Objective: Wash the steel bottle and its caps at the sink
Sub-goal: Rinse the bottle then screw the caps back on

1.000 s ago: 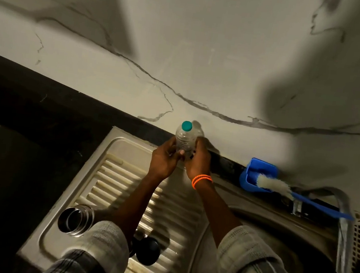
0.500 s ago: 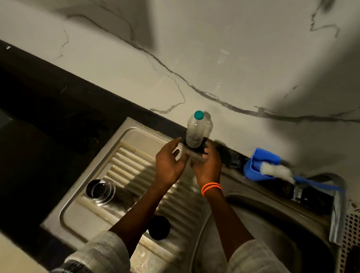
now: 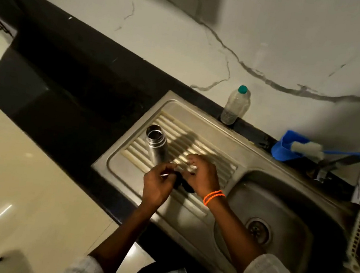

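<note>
Steel bottle (image 3: 155, 147): standing upright and open-mouthed on the ribbed drainboard (image 3: 209, 150), just beyond the left hand (image 3: 158, 187) and barely clear of its fingertips. Not being held by either hand.

Having drawn back from the plastic bottle (image 3: 236, 104), now left standing well beyond both hands against the wall, green top on. Meeting now low over the drainboard instead, around the black cap (image 3: 185, 184), which is lying between the two hands and partly under the right hand (image 3: 202, 177).

Left fingers curling round a small shiny piece (image 3: 165, 175), pinching it; too blurred to say whether that is a second cap. Right fingers bending down over the black cap, with something pale showing at their tips; touching or actually gripping cannot be told.

Probably meaning the fetching of soap is over and the scrubbing of the caps is starting, with the bottle itself waiting its turn. Nothing looking rinsed yet: sink basin (image 3: 290, 210) lying to the right of the right hand, no water seen running. Bottle brush (image 3: 308, 148) resting in the blue holder (image 3: 283, 151) well beyond the right hand, untouched.
</note>
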